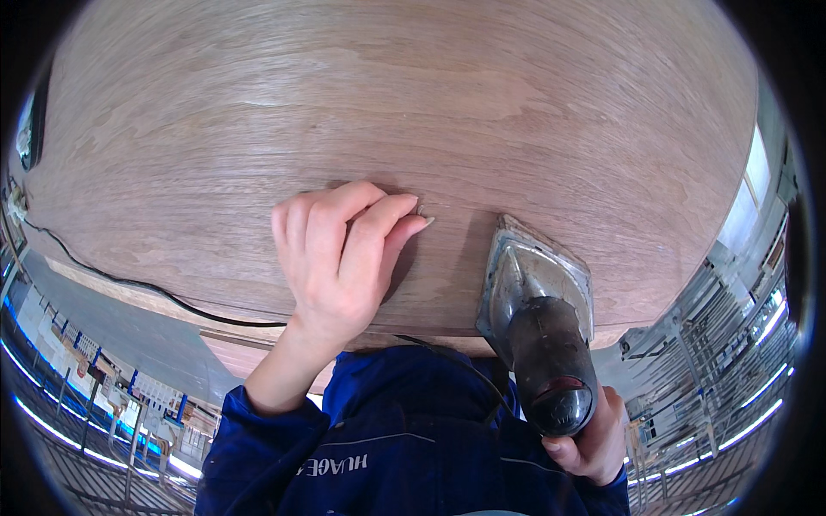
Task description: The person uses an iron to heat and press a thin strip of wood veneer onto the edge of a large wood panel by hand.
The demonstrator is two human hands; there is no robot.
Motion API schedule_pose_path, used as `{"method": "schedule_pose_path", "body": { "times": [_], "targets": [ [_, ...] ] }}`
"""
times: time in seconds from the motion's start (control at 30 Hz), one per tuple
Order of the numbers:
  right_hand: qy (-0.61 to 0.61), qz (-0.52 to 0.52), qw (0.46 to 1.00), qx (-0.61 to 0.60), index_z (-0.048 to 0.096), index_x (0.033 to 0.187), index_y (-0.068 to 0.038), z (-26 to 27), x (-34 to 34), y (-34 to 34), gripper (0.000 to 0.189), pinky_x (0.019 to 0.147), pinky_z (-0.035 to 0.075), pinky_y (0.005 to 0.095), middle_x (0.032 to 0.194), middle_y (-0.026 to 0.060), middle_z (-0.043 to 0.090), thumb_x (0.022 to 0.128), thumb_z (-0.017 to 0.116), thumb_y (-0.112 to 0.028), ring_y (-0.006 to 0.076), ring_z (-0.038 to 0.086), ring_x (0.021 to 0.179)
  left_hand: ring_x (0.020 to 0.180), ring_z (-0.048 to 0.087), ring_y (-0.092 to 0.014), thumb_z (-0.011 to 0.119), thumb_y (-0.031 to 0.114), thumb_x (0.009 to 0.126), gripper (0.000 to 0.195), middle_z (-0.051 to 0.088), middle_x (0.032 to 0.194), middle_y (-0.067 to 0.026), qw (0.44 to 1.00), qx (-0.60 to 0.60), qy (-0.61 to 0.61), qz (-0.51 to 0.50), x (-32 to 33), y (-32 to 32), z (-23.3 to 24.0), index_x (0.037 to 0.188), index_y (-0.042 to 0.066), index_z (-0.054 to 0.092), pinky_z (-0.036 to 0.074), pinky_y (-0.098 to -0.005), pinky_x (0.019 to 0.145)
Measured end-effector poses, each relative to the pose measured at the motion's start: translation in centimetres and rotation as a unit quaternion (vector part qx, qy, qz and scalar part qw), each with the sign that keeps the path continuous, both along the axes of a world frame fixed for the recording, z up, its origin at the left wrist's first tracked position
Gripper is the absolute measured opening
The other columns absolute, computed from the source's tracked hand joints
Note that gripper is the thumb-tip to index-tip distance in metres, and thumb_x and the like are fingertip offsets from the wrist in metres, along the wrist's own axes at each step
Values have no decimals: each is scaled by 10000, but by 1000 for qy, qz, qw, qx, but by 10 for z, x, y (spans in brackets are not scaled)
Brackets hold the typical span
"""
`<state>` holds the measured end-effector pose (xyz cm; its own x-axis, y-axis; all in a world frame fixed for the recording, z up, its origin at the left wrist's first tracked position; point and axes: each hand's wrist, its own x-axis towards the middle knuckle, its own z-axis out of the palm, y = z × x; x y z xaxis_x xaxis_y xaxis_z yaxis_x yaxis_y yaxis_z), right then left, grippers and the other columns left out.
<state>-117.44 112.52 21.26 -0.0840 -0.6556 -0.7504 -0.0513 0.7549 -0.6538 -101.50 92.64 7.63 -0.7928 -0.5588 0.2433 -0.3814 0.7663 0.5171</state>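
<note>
My left hand (339, 251) rests on a broad wood-veneered panel (413, 116), fingers curled and the thumb tip close to the index fingertip. A tiny pale, shiny bit shows between those tips; whether it is pinched cannot be made out. To the right, my right hand (597, 442) grips an electric iron (545, 309) by its dark handle. The iron has a worn, stained metal body with a pointed tip directed away from me. Its front part is over the panel near the close edge. Most of the right hand's fingers are hidden behind the handle.
A black power cord (155, 290) runs along the panel's near edge from the left, passing behind my left wrist. Another stretch of cord (452, 358) crosses before my blue work jacket (400, 451). Workshop racks (684, 361) stand at the right, a grey surface (148, 335) at the left.
</note>
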Motion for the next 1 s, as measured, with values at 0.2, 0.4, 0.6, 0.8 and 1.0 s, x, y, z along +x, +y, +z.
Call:
{"method": "schedule_pose_path", "body": {
  "times": [0.2, 0.4, 0.6, 0.8, 1.0],
  "targets": [
    [4, 8, 1000, 1, 511, 999, 36, 1, 1, 1, 547, 547, 510, 349, 708, 135, 623, 770, 717, -416, 311, 643, 601, 756, 512, -206, 760, 64, 637, 242, 575, 867, -30, 999, -16, 12, -31, -2, -4, -1, 852, 94, 653, 377, -315, 681],
    [8, 21, 1000, 1, 505, 1005, 37, 0, 1, 2, 559, 539, 506, 353, 693, 137, 617, 770, 712, -426, 322, 639, 596, 792, 504, -194, 703, 107, 641, 225, 552, 899, -4, 998, -36, -50, -13, -1, -11, -2, 839, 126, 599, 346, -350, 722],
    [9, -2, 1000, 16, 506, 1018, 36, 0, 2, 7, 576, 548, 507, 359, 699, 143, 622, 773, 697, -449, 328, 642, 610, 787, 495, -224, 642, 139, 793, 97, 570, 886, -48, 990, 110, 23, 83, 27, -17, 7, 868, 99, 595, 363, -351, 714],
    [7, -11, 999, 37, 506, 1025, 39, 1, 2, 8, 594, 563, 508, 367, 718, 152, 630, 772, 686, -467, 333, 644, 618, 762, 497, -207, 612, 216, 826, 157, 564, 873, -44, 997, 52, -55, 13, 54, 0, 10, 930, 111, 665, 364, -340, 697],
    [-3, -43, 996, 83, 513, 1040, 33, 3, 3, 5, 599, 578, 504, 360, 726, 158, 632, 770, 684, -474, 339, 645, 635, 899, 450, -199, 686, 230, 714, 433, 516, 1002, -54, 993, 28, -106, -50, 36, 26, 12, 1140, 159, 652, 332, -307, 784]
  ]
}}
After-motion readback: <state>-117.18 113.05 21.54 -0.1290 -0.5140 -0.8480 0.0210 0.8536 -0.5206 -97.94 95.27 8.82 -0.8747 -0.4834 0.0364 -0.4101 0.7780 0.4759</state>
